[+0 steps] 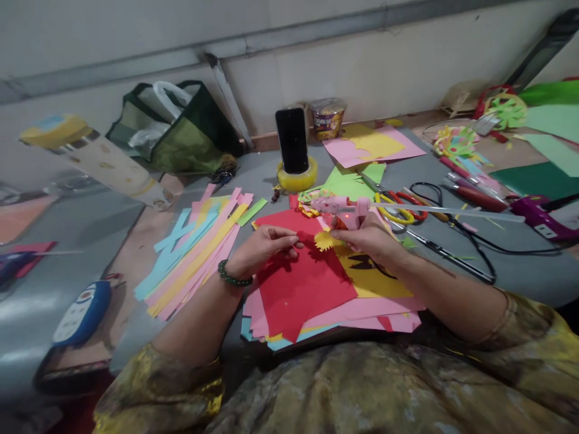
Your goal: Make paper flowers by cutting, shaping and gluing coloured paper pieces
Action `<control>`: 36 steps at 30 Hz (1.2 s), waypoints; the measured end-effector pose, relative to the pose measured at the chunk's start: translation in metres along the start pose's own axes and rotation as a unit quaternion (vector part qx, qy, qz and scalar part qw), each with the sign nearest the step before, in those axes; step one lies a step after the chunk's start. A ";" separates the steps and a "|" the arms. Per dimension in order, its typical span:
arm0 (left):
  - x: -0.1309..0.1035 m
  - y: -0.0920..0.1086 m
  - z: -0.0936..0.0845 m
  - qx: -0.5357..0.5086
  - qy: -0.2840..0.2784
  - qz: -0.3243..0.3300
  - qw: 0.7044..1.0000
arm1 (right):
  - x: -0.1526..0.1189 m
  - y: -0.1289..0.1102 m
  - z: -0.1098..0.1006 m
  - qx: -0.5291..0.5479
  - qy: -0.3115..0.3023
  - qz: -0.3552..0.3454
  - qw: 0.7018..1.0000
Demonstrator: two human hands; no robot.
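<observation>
My right hand (373, 238) is wrapped round a pink hot glue gun (346, 208) with a long clear glue stick out of its back. A small fringed yellow paper flower (324, 241) is also pinched at its thumb and fingertips. Just left of the flower, my left hand (277, 242) has its thumb and fingers pressed together; whatever may be between them is too small to make out. Beneath both hands lies a sheet of red paper (303, 289). It rests on a stack of pink paper (371, 310) and other coloured sheets.
Paper strips (203, 253) lie left. Scissors (393, 208), a black cable (479, 244) and a purple glue gun (545, 217) are on the right. Behind stand a phone (292, 141) against a tape roll (296, 178), a snack cup (328, 119) and a bag (181, 129); a bottle (104, 163) leans left.
</observation>
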State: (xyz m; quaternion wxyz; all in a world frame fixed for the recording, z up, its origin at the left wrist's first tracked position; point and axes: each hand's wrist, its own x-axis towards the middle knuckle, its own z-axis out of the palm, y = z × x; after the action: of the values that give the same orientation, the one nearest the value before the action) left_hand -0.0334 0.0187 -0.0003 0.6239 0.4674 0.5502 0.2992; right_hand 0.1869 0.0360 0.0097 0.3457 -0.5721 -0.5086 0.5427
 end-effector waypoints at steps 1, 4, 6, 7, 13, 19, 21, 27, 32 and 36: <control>-0.002 0.001 0.000 0.024 0.011 0.015 1.000 | 0.000 0.000 0.001 -0.022 0.005 0.004 1.000; -0.007 0.001 0.004 0.116 0.071 0.110 0.985 | 0.001 0.003 0.003 -0.063 0.007 0.003 0.998; -0.011 0.000 0.010 0.171 0.109 0.182 0.962 | 0.003 0.005 0.004 -0.082 -0.007 0.005 0.997; -0.013 -0.001 0.012 0.186 0.115 0.203 0.955 | 0.005 0.007 0.004 -0.088 -0.016 0.008 0.996; -0.016 0.003 0.011 0.149 0.070 0.161 0.973 | 0.012 0.017 0.005 -0.108 -0.015 0.009 0.994; -0.011 -0.008 0.012 0.290 0.156 0.323 0.888 | 0.008 0.011 0.004 -0.082 0.011 -0.008 0.997; -0.010 -0.015 0.015 0.368 0.180 0.387 0.826 | 0.006 0.008 0.003 -0.036 0.019 -0.028 0.999; -0.009 -0.025 0.025 0.560 0.221 0.563 0.566 | 0.004 0.008 0.001 0.105 -0.032 -0.031 0.993; -0.013 -0.019 0.033 0.614 0.218 0.614 0.445 | 0.004 0.011 0.001 0.115 -0.088 -0.008 0.989; -0.013 -0.023 0.036 0.611 0.205 0.606 0.466 | 0.002 0.008 0.002 0.118 -0.095 0.003 0.988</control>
State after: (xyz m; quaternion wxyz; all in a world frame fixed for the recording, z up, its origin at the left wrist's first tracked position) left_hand -0.0050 -0.0111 -0.0171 -0.2886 0.8712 0.2837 0.2778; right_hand 0.1861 0.0359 0.0007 0.3589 -0.4747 -0.4702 0.6517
